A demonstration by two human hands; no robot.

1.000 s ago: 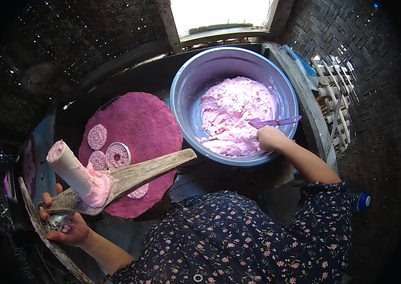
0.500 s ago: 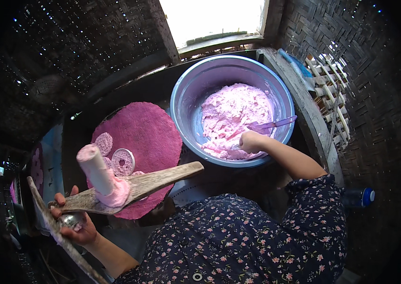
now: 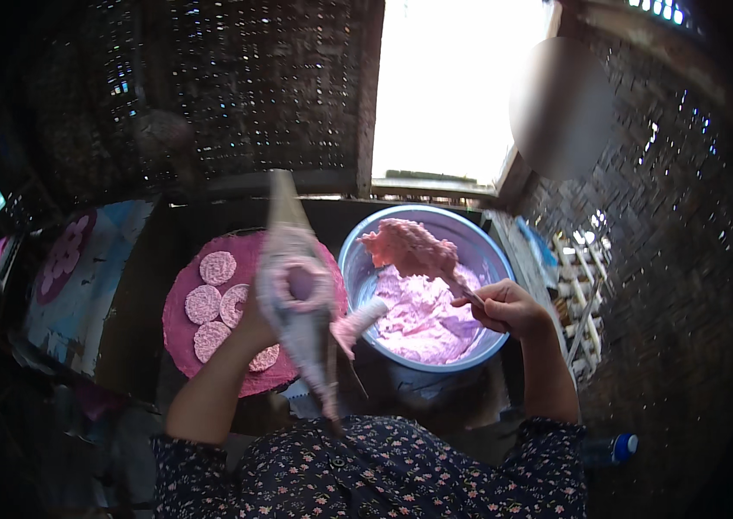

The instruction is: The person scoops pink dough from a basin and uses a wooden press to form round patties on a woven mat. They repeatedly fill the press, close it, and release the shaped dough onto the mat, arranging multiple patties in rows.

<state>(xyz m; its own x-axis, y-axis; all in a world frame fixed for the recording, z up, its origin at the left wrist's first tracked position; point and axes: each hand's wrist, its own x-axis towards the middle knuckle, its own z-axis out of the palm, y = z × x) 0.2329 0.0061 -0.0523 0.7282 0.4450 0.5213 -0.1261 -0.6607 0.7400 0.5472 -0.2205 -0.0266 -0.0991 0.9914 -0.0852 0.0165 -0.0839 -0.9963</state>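
My right hand (image 3: pixel 509 309) is closed round the handle of a spatula (image 3: pixel 468 296), raised over the near right part of a blue basin (image 3: pixel 505 333). A large lump of pink dough (image 3: pixel 414 248) clings to its blade, and more pink dough (image 3: pixel 427 316) lies in the basin. With my left hand (image 3: pixel 258 327), I hold a two-part wooden press, its fingers mostly hidden behind it. One wooden plank (image 3: pixel 284 246), blurred by motion, stands upright with a dough-smeared round opening (image 3: pixel 302 284). Its pale cylindrical plunger (image 3: pixel 362 320) points right, over the basin's edge.
A round magenta mat (image 3: pixel 183 290) at left bears several pink coiled dough discs (image 3: pixel 218 268). Further left, a pale blue board (image 3: pixel 98 268) carries a smaller purple mat (image 3: pixel 64 259). A blue-capped bottle (image 3: pixel 622 448) stands at lower right. A bright window (image 3: pixel 444 95) opens ahead between woven walls.
My right hand has lifted the spatula with a dough lump out of the basin. My left hand has brought the wooden press rightward and turned it upright. The view has shifted too.
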